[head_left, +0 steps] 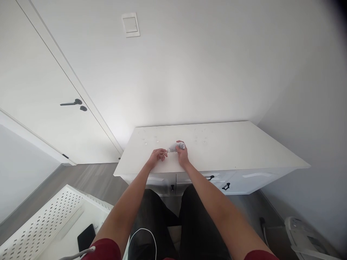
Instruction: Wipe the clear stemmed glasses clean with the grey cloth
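Note:
My right hand (183, 153) is closed around a small pale grey, crumpled bundle (172, 147) that looks like soft cloth or a pouch. The bundle narrows toward the left, where the curled fingers of my left hand (158, 155) are at its tip. Whatever those left fingers pinch is too small to make out. Both hands are just above the white cabinet top (230, 148), near its front edge. Several tiny clear pieces (145, 143) lie on the top to the left, and more clear pieces (204, 142) lie behind and right of my right hand.
The cabinet has black handles (226, 186) and stands against a white wall with a light switch (130, 24). A door with a black handle (71, 103) is on the left. At lower left, a white perforated unit (51, 213) holds a dark tablet-like object (86, 236). A white appliance (306, 234) stands at lower right.

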`<state>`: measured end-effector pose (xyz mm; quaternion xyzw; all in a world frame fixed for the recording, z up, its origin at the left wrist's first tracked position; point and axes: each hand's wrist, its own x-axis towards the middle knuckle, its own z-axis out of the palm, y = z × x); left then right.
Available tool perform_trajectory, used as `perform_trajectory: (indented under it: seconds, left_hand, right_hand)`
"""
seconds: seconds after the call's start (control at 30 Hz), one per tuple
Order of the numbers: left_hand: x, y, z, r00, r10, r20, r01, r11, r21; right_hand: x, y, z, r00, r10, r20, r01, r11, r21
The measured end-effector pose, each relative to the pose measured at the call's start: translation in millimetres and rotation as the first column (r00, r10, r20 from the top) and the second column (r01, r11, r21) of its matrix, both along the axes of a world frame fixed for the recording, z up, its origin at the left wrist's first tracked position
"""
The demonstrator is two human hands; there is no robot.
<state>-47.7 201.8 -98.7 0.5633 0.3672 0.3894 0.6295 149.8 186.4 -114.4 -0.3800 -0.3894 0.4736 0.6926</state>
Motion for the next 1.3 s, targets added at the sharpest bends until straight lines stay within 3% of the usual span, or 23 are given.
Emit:
perform_trajectory:
  seconds: [0.13, 0.23, 0.27, 0.33, 0.4, 0.47, 0.57, 0.67, 0.77, 0.87, 0.97, 1.17, 1.3]
  left_hand:
    - [8.1, 7.5, 8.4, 0.979, -0.196, -0.062, 0.191, 0.978, -0.082]
    - [21.5, 23.4, 8.6, 0.975, -0.214, -0.064, 0.209, 0.975, -0.074]
    - [26.8, 30.6, 7.4, 0.978, -0.199, -0.056, 0.195, 0.979, -0.062]
    - [38.5, 47.3, 3.1, 0.986, -0.163, -0.033, 0.162, 0.986, -0.039]
    - [52.0, 66.7, -3.5, 0.992, -0.128, -0.006, 0.128, 0.991, -0.026]
    - [66.6, 88.0, -11.7, 0.996, -0.082, 0.026, 0.082, 0.997, -0.015]
    - [87.0, 120.1, -24.3, 0.997, 0.016, 0.080, -0.017, 1.000, 0.009]
    - [99.6, 146.5, -34.5, 0.985, 0.120, 0.121, -0.125, 0.992, 0.032]
    - [103.4, 163.9, -40.9, 0.975, 0.168, 0.142, -0.177, 0.983, 0.048]
    - [103.0, 174.1, -44.0, 0.977, 0.153, 0.146, -0.162, 0.985, 0.051]
    - [103.5, 178.1, -44.1, 0.979, 0.139, 0.152, -0.155, 0.983, 0.097]
    - [107.8, 175.2, -39.2, 0.986, 0.090, 0.143, -0.110, 0.984, 0.140]
    - [107.1, 173.5, -37.1, 0.972, 0.203, 0.118, -0.215, 0.971, 0.106]
  right_hand:
    - [11.2, 11.3, 10.2, 0.992, 0.020, 0.123, -0.026, 0.998, 0.055]
    - [20.2, 31.3, 21.1, 0.951, -0.077, 0.299, 0.028, 0.986, 0.163]
    - [23.7, 40.1, 24.0, 0.905, -0.170, 0.390, 0.080, 0.968, 0.236]
    - [32.2, 60.1, 27.3, 0.734, -0.375, 0.566, 0.144, 0.901, 0.410]
    - [41.9, 81.8, 26.2, 0.544, -0.484, 0.686, 0.093, 0.847, 0.524]
    - [51.2, 103.1, 20.2, 0.417, -0.485, 0.769, -0.039, 0.836, 0.548]
    - [60.4, 130.0, 4.2, 0.328, -0.423, 0.845, -0.243, 0.827, 0.508]
    - [62.0, 147.4, -13.6, 0.331, -0.397, 0.856, -0.303, 0.814, 0.495]
    - [58.1, 157.1, -24.3, 0.406, -0.382, 0.830, -0.279, 0.813, 0.511]
    - [52.6, 164.0, -25.3, 0.500, -0.375, 0.780, -0.244, 0.803, 0.543]
    - [49.9, 169.7, -20.9, 0.542, -0.376, 0.751, -0.204, 0.808, 0.552]
    - [55.3, 176.5, -19.4, 0.525, -0.462, 0.715, 0.068, 0.860, 0.506]
    - [57.4, 177.7, -25.2, 0.452, -0.454, 0.768, -0.005, 0.860, 0.511]
